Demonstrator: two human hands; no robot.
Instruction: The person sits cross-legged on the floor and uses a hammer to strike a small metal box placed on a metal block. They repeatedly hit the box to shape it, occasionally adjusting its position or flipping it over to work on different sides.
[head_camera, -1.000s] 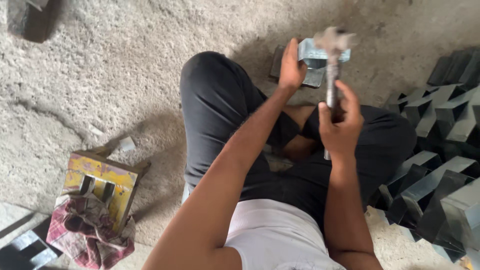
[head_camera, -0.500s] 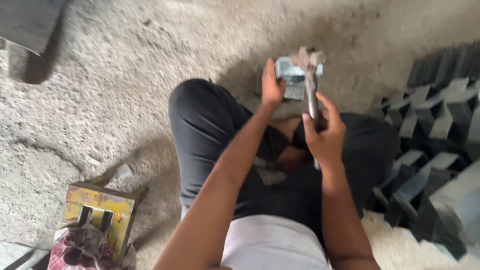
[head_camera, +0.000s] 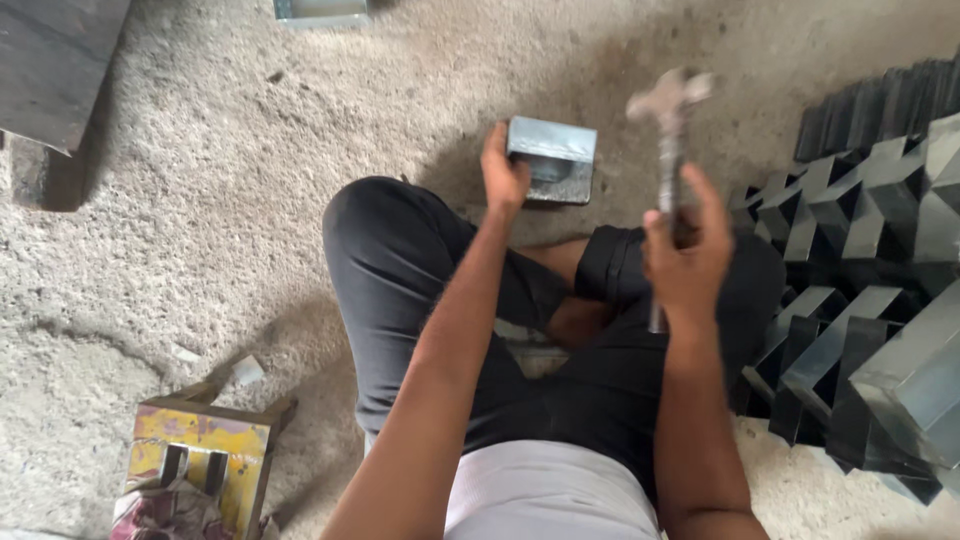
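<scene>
fingers (head_camera: 690, 215) of my right hand (head_camera: 688, 262) are wrapped tight around the hammer (head_camera: 668, 150) handle, head raised and blurred above the fist, shaft running near upright away from me. my left hand (head_camera: 503, 172) curls its fingers over the near-left edge of the metal box piece (head_camera: 552, 158), pinning it on the gritty floor (head_camera: 200, 200) just past my crossed legs. the box piece lies left of and slightly beyond the hammer head, its long axis running roughly left to right. the left hand is touching it; the right is apart, to its right. a row of dark folded metal pieces (head_camera: 860, 260) sits along my right, and a yellow wooden block (head_camera: 200, 445) lies near my left.
</scene>
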